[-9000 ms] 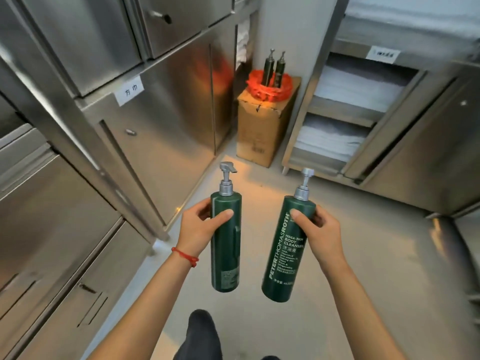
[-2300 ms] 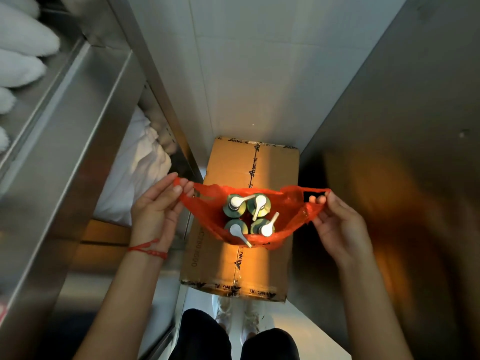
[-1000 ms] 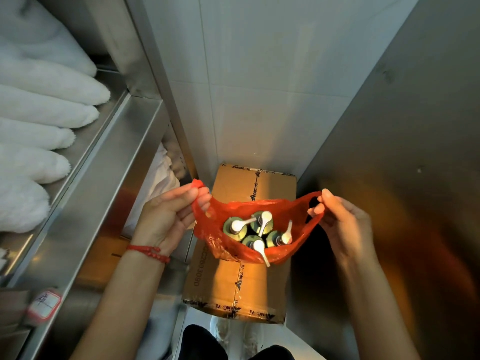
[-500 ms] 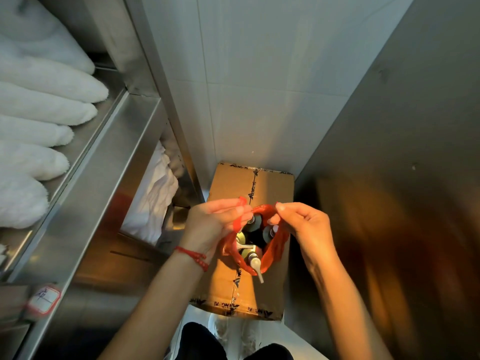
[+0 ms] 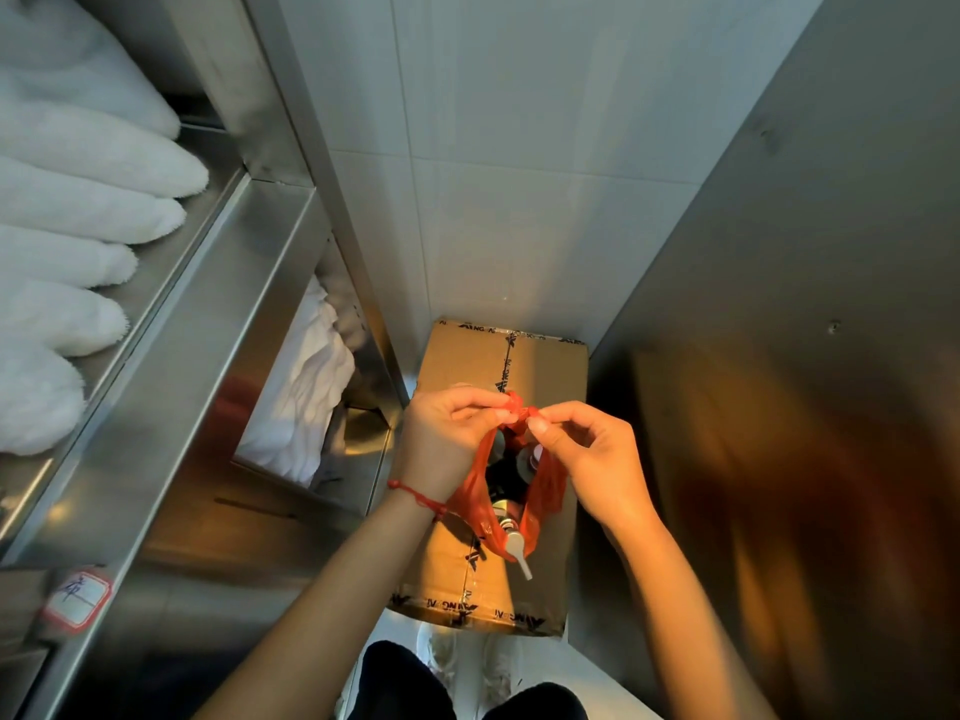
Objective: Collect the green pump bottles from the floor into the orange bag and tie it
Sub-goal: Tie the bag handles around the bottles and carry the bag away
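The orange bag [image 5: 546,492] stands on a sealed cardboard box [image 5: 498,363] below me. Inside it are the green pump bottles [image 5: 506,478], mostly hidden; one white pump nozzle [image 5: 519,556] sticks out through the near side. My left hand [image 5: 447,439] and my right hand [image 5: 587,454] each pinch a bag handle, and the two handles meet in a twist between my fingertips above the bottles.
A steel shelf unit [image 5: 208,314] on the left holds folded white towels [image 5: 78,241] and white cloth [image 5: 306,387] lower down. A steel cabinet side [image 5: 805,356] closes the right. A tiled wall [image 5: 493,174] is behind the box. My shoes [image 5: 467,662] touch the box's front.
My hands pulled the spread bag handles together over the bottles. The handles are now crossed and twisted between my fingertips, and the bag's mouth has narrowed.
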`<state>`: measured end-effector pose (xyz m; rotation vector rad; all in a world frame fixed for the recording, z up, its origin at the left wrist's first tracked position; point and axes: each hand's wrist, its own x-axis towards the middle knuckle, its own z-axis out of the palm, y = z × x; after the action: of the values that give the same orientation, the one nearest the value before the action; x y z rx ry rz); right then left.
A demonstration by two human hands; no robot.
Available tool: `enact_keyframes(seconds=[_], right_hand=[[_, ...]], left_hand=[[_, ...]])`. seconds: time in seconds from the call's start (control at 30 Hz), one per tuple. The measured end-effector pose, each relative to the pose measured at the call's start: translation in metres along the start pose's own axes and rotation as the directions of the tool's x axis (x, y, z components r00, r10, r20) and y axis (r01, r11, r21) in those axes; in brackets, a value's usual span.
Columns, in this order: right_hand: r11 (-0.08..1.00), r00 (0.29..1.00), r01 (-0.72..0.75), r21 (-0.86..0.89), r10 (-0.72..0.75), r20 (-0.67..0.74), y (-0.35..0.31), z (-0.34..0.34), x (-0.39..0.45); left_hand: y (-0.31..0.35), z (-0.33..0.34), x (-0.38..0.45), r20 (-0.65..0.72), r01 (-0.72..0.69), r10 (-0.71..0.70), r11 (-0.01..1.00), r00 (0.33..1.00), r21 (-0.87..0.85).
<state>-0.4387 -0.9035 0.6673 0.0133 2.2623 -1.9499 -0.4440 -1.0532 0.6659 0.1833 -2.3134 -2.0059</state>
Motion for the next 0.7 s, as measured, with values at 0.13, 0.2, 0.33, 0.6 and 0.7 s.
enact_keyframes(seconds=[0.13, 0.2, 0.33, 0.6, 0.7], right_hand=[[0.996, 0.999, 0.036, -0.081, -0.037, -0.016, 0.004, 0.000, 0.006], [0.988, 0.996, 0.084, -0.126, -0.086, -0.014, 0.005, 0.000, 0.010], [0.973, 0.991, 0.124, -0.194, -0.133, -0.029, 0.006, -0.001, 0.023], [0.992, 0.994, 0.083, -0.099, -0.089, -0.061, 0.012, 0.000, 0.046], [0.996, 0.996, 0.080, -0.031, -0.081, -0.041, 0.012, 0.003, 0.051]], left_hand=[[-0.008, 0.005, 0.009, -0.014, -0.123, 0.124, 0.990, 0.992, 0.075], [-0.011, 0.010, 0.016, 0.029, -0.128, 0.126, 0.989, 0.992, 0.077], [-0.010, 0.019, 0.029, 0.212, -0.020, 0.026, 0.999, 0.977, -0.032], [-0.016, 0.011, 0.049, 0.379, 0.116, -0.092, 0.992, 0.921, -0.040], [-0.017, 0.010, 0.052, 0.424, 0.129, -0.103, 0.991, 0.900, -0.032]])
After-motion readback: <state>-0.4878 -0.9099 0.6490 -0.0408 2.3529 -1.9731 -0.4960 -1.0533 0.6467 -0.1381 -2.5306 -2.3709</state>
